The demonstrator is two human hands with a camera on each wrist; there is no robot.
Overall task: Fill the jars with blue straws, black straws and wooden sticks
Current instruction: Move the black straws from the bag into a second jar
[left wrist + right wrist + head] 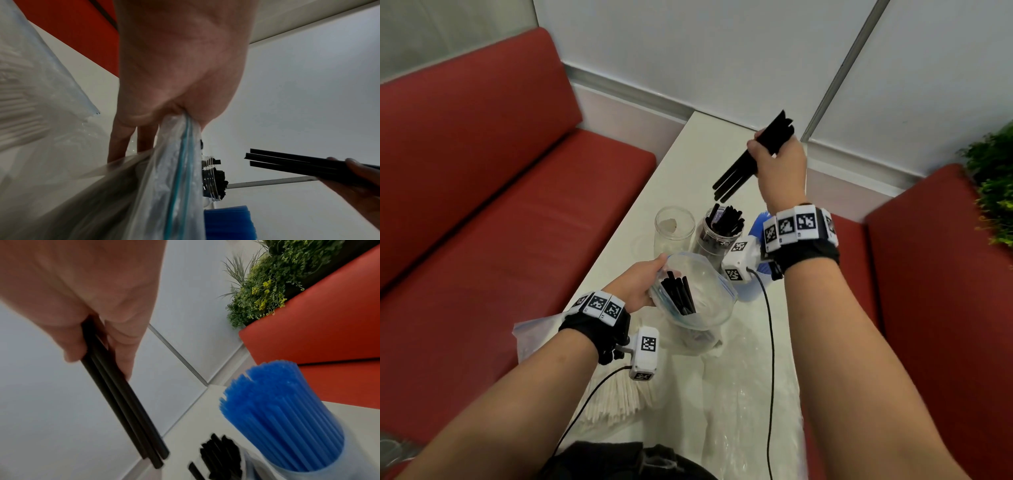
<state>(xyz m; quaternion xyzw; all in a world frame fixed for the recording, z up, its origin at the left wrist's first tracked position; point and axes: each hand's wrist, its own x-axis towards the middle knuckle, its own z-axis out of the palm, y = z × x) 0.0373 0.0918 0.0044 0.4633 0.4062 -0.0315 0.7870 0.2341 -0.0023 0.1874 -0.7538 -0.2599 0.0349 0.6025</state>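
My right hand [779, 161] grips a bundle of black straws [743, 168] [123, 410] above the table, their lower ends hanging over a clear jar [717, 236] partly filled with black straws. My left hand [640, 284] [180, 73] pinches the rim of an open zip bag [695, 291] [176, 170] that holds more black straws [681, 294]. An empty clear jar [674, 229] stands left of the black-straw jar. A jar packed with blue straws [277, 415] [755, 233] stands to the right, mostly hidden behind my right wrist in the head view.
Pale wooden sticks [616, 397] lie in a plastic bag near the table's front left. Crumpled clear plastic [750, 394] covers the near part of the white table [688, 164]. Red benches [500, 192] flank both sides. A green plant [993, 185] sits at the right.
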